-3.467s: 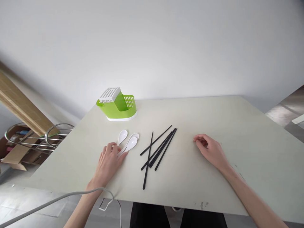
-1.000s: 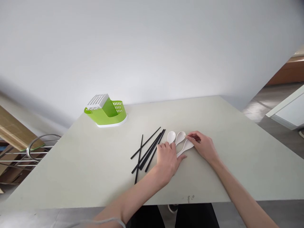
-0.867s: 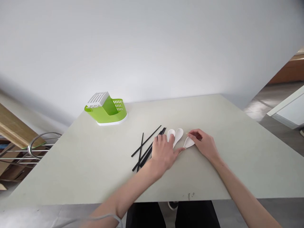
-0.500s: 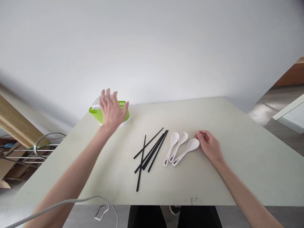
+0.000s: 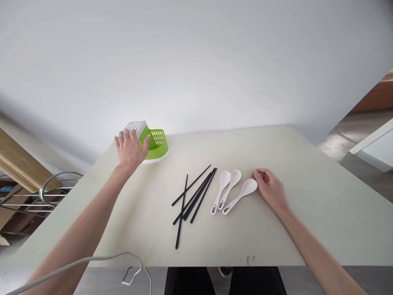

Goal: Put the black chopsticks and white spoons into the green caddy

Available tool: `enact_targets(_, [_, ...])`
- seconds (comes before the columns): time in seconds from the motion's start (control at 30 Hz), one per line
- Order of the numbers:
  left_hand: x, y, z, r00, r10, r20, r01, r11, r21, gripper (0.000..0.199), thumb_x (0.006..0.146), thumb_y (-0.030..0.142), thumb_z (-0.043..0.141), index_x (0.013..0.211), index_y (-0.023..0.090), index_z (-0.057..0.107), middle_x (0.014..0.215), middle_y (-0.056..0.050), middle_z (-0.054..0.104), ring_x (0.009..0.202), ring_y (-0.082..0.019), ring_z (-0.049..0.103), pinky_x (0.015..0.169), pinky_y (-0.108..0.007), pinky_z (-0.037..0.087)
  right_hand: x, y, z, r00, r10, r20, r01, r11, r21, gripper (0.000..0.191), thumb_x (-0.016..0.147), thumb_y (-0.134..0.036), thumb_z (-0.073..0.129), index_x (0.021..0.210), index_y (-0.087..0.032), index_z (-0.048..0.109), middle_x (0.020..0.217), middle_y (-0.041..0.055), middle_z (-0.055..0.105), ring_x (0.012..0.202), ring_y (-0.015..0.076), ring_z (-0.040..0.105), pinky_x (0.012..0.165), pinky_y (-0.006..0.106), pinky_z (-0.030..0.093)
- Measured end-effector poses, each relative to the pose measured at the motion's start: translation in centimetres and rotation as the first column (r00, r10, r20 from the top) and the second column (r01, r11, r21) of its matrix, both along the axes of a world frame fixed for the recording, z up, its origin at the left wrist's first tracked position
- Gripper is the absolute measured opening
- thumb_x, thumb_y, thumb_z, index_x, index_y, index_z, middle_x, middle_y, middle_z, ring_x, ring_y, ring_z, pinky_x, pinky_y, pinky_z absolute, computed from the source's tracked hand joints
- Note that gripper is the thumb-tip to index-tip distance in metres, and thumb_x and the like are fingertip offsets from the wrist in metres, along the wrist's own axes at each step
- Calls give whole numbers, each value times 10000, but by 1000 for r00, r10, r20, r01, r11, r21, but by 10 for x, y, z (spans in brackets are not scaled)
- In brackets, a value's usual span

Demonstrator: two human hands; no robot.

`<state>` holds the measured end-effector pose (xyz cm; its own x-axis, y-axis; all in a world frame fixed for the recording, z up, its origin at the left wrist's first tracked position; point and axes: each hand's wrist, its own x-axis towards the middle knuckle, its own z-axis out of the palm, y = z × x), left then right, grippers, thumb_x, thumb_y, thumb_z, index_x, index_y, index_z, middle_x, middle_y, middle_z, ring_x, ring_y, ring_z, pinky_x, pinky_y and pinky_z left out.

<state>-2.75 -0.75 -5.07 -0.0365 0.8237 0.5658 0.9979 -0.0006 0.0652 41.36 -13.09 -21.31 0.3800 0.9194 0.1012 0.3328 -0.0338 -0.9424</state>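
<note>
A green-and-white slotted utensil holder (image 5: 158, 153) stands at the back left of the table. My left hand (image 5: 130, 151) is over its left part, the fingers bent over it and the thumb on the near right side, closed on it; the hand hides some of the holder. My right hand (image 5: 270, 186) rests on the tabletop, fingers loosely curled with nothing visible in them. Its fingertips are right beside the bowl of the rightmost white spoon (image 5: 241, 196). Two more white spoons (image 5: 221, 192) lie to the left, then several black chopsticks (image 5: 196, 198), some crossing.
The pale table (image 5: 245, 237) meets a white wall (image 5: 196, 65) at the back. A grey cable (image 5: 92, 259) passes over my left forearm at the lower left. Beside the table on the left are a metal wire rack (image 5: 46, 198) and cardboard (image 5: 18, 162).
My left hand has moved left and down, its raised fingers now bent over the utensil holder, exposing more of its slotted white part. My right hand, the spoons and the chopsticks stay put.
</note>
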Motion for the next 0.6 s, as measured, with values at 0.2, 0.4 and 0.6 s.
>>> enact_targets(0.2, [34, 1, 3, 993, -114, -13, 114, 993, -15, 609, 1027, 532, 359, 1429, 98, 503, 1508, -234, 541, 1476, -388, 372, 1224, -551, 241, -1, -1, 2, 1000, 2, 21, -2, 1000, -2, 295, 963, -526, 594, 985, -245, 683, 1003, 51, 786, 977, 247, 720, 884, 380, 512])
enact_targets(0.4, [89, -1, 1, 940, -340, 38, 341, 939, -43, 625, 1034, 510, 364, 1465, 62, 421, 1430, -227, 600, 1412, -363, 414, 1198, -540, 278, -1, 0, 1, 1000, 2, 31, -2, 1000, 1, 326, 960, -550, 591, 985, -239, 689, 1021, 60, 789, 961, 245, 719, 854, 370, 511])
enact_targets(0.6, [148, -3, -3, 821, -568, 65, 571, 816, -86, 652, 1047, 553, 338, 1530, 117, 378, 1502, -205, 553, 1444, -348, 388, 1204, -545, 258, 1, 2, -2, 1000, 4, 20, -5, 1000, 22, 326, 959, -557, 590, 975, -246, 689, 1026, 61, 791, 939, 241, 722, 831, 362, 514])
